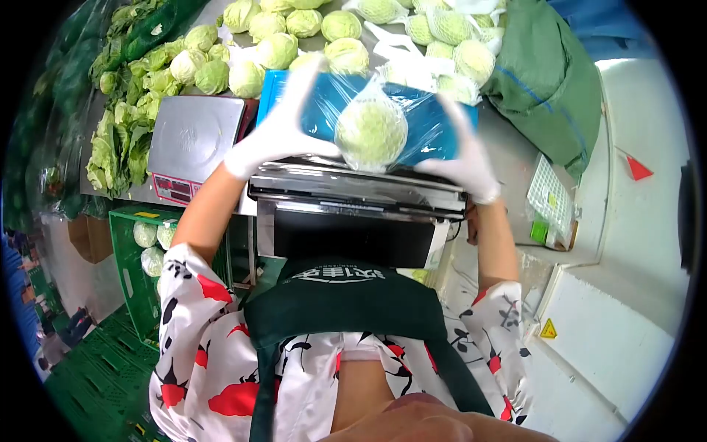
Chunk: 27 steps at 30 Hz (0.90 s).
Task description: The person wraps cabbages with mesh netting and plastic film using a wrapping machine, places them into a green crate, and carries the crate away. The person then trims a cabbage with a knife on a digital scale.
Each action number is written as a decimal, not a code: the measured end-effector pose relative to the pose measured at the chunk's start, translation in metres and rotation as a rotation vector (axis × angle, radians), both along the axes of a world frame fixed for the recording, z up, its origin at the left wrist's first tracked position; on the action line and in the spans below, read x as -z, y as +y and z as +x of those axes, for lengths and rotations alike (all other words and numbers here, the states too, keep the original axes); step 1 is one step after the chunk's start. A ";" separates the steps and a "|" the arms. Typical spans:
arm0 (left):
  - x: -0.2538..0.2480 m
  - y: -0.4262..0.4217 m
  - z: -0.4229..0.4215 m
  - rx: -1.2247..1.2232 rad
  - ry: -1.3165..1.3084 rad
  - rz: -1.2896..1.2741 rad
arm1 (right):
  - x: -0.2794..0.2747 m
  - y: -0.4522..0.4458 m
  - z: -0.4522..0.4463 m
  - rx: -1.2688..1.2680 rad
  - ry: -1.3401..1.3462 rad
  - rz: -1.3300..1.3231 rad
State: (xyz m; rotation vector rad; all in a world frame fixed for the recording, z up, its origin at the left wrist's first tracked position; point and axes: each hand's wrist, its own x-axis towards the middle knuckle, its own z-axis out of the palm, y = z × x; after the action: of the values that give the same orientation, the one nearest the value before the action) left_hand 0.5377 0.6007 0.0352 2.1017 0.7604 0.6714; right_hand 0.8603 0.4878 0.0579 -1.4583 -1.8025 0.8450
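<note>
A round pale green cabbage (372,134) in a white mesh net sits in front of me, over the blue surface (320,110) of a wrapping machine. Clear plastic film (423,121) stretches around it towards both sides. My left hand (283,129), in a white glove, is at the cabbage's left, thumb and fingers spread wide apart. At its right is my right hand (465,158), also white-gloved, with the thumb apart from the fingers. Both hands are beside the film, and whether fingertips pinch its edges is hard to see. The machine's metal front bar (353,188) runs below them.
A weighing scale (195,136) stands left of the machine. Loose cabbages (276,50) and netted ones (449,26) lie behind, with leaves (121,144) at the left. A green sack (549,81) and white plastic grid (551,195) are right; a green crate (136,272) holds cabbages.
</note>
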 end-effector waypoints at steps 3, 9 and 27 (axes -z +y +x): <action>0.049 0.015 0.032 0.254 0.209 0.216 | 0.066 0.027 -0.022 -0.225 -0.222 -0.185; 0.078 0.022 0.039 0.217 -0.098 -0.378 | 0.084 0.049 -0.028 -0.091 0.085 -0.237; 0.022 -0.194 -0.048 0.301 -0.115 -1.548 | 0.002 -0.194 -0.119 0.169 0.707 -1.151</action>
State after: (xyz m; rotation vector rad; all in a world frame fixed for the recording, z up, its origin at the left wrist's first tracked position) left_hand 0.4899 0.4066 0.0136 0.6939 0.5429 -0.0679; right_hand 0.7412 0.2942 0.0560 -1.5497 -0.5892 2.1527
